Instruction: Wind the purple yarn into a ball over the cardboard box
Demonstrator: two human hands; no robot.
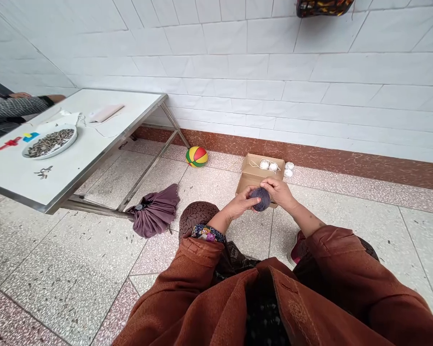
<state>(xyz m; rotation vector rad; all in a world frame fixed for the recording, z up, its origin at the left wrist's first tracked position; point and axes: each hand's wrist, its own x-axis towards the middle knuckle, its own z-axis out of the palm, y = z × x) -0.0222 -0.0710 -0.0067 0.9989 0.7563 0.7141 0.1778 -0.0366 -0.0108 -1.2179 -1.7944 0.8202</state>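
A ball of dark purple-grey yarn (261, 199) is held in my left hand (243, 203), its thumb lying across the front and the fingers wrapped behind. My right hand (277, 191) is closed, thumb and fingertips pinched on the yarn at the ball's upper edge. Any single strand there is too fine to make out. Just behind both hands, an open cardboard box (246, 166) stands on the floor, partly hidden by them. White yarn balls (269, 165) with a loose strand lie in its far part. More white balls (289, 168) sit beside the box on the right.
To the left stands a white table (104, 139) with a plate of sunflower seeds (52, 142). A folded purple umbrella (155, 211) lies by its leg. A striped ball (197, 156) rests near the tiled wall. Another person's arm (18, 105) shows at far left.
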